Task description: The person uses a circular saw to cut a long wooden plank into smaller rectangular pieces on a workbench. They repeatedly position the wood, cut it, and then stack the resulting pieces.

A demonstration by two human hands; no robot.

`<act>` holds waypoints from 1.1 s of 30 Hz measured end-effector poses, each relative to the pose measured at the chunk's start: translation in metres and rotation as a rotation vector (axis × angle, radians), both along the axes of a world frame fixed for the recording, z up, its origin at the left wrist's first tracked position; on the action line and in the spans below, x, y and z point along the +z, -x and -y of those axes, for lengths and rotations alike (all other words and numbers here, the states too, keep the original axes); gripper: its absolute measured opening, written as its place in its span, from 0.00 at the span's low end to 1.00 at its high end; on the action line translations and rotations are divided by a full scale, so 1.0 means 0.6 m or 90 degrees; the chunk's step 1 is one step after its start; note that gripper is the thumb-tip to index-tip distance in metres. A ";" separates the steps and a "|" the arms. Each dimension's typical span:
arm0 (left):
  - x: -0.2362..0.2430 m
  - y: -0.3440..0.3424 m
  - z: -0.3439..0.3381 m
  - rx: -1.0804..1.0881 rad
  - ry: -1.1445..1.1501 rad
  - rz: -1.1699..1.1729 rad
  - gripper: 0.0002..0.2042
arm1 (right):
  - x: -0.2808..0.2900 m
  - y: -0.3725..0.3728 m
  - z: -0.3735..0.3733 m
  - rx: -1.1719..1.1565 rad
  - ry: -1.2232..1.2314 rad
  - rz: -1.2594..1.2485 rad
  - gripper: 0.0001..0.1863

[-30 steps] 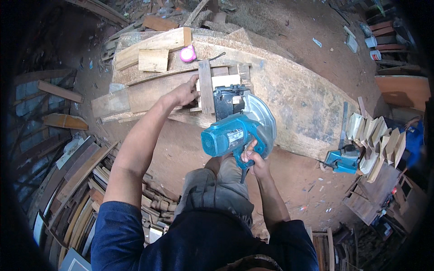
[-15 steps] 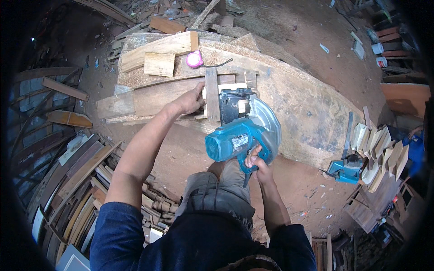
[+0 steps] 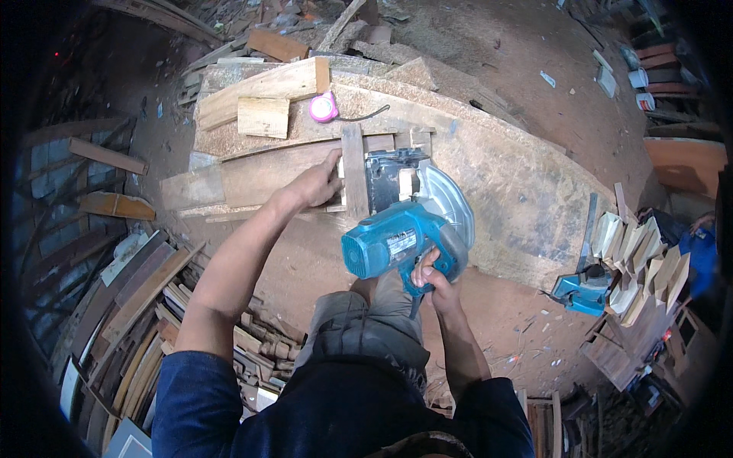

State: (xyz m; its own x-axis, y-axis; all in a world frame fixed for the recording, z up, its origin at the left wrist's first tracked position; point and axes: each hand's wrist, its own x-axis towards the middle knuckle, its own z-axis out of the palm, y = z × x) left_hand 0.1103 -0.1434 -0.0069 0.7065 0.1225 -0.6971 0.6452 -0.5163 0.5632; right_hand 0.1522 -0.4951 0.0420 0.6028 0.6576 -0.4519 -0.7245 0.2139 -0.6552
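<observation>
My right hand point(image 3: 431, 269) is closed round the rear handle of a teal circular saw point(image 3: 389, 244). The saw's base point(image 3: 385, 160) lies on a pale wood piece point(image 3: 406, 183), against the right side of a weathered wooden strip point(image 3: 353, 175). At that strip's left, my left hand point(image 3: 324, 183) grips the edge of the stacked wood, fingers bent; the fingertips are partly hidden. Long boards point(image 3: 252, 179) lie beneath on a large dusty plywood sheet point(image 3: 511, 191). A pink tape measure point(image 3: 323, 107) and a small wood block point(image 3: 262, 116) sit beyond them.
A teal power tool point(image 3: 579, 294) sits at the sheet's right end, beside angled wood pieces point(image 3: 641, 259). Someone in blue point(image 3: 699, 252) is partly visible at far right. Piled boards point(image 3: 137, 328) line the lower left; offcuts point(image 3: 279, 44) lie beyond the sheet.
The saw has moved slightly forward along the strip, covering more of the pale piece. My left hand stays at the strip. The whole view has shifted a little downward.
</observation>
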 end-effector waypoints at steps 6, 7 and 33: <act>0.002 0.000 -0.001 0.012 0.018 0.013 0.32 | -0.001 -0.012 -0.012 -0.004 -0.020 -0.009 0.14; -0.005 0.004 -0.002 0.005 0.005 0.025 0.32 | 0.002 -0.016 -0.016 -0.003 -0.021 -0.012 0.14; 0.013 -0.012 -0.002 0.014 0.033 -0.049 0.32 | 0.000 -0.054 -0.060 -0.009 -0.025 0.018 0.15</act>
